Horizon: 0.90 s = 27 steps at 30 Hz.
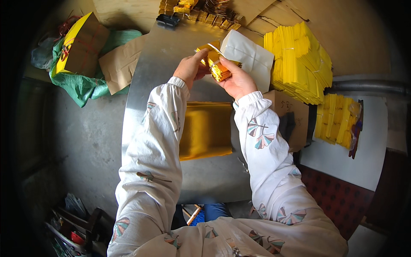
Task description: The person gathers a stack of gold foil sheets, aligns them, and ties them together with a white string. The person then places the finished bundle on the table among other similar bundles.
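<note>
Near the far side of the metal table (158, 64), a small bundle of shiny gold folded paper (219, 72) is held up between both hands. A thin white strip (215, 48) runs across its top. My left hand (190, 70) is closed at the bundle's left edge, its fingertips partly hidden. My right hand (239, 81) grips the bundle from the right, thumb on top. Below the hands, a flat gold sheet or stack of sheets (205, 132) lies on the table, partly covered by my sleeves.
At the right are a white wrapped packet (250, 50), piled yellow paper bundles (299, 60), a cardboard box (295, 113) and more yellow bundles (336, 118). Several gold bundles (209, 15) and a black clip (168, 21) are at the far edge. A green sack (85, 92) stands left.
</note>
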Each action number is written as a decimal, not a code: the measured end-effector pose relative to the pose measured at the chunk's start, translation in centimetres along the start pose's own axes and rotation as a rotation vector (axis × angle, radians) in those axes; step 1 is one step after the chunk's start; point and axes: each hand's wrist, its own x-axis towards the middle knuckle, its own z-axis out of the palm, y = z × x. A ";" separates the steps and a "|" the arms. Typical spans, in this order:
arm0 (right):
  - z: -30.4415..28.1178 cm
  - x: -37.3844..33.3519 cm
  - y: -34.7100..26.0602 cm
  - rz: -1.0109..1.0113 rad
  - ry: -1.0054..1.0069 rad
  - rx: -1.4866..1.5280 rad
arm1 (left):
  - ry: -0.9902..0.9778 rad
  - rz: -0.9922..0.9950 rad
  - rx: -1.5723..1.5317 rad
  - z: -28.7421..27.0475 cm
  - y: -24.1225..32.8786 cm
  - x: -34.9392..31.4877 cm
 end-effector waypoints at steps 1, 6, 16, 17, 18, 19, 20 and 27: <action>-0.4 0.2 0.4 -0.038 0.016 0.007 | -0.008 -0.003 -0.006 0.1 -0.2 -0.1; -0.1 -0.1 3.6 -0.402 0.240 -0.464 | 0.032 0.022 -0.380 1.9 -1.3 0.3; -0.7 -0.5 -0.1 -0.317 0.041 -1.108 | 0.293 0.100 -0.310 3.3 -0.7 2.3; -0.8 0.1 -0.6 -0.290 0.020 -1.167 | 0.278 0.104 -0.308 3.7 -0.6 2.5; -0.9 0.6 -1.0 -0.278 -0.020 -1.210 | 0.282 0.114 -0.309 3.9 -0.7 2.7; -1.0 1.1 -1.2 -0.267 0.004 -1.192 | 0.275 0.102 -0.312 4.1 -0.8 2.9; -1.0 1.6 -1.3 -0.281 0.010 -1.158 | 0.266 0.094 -0.307 4.2 -0.9 3.3; -2.8 4.1 -7.5 -0.147 0.005 -0.701 | 0.266 0.543 0.424 -0.8 -2.6 8.2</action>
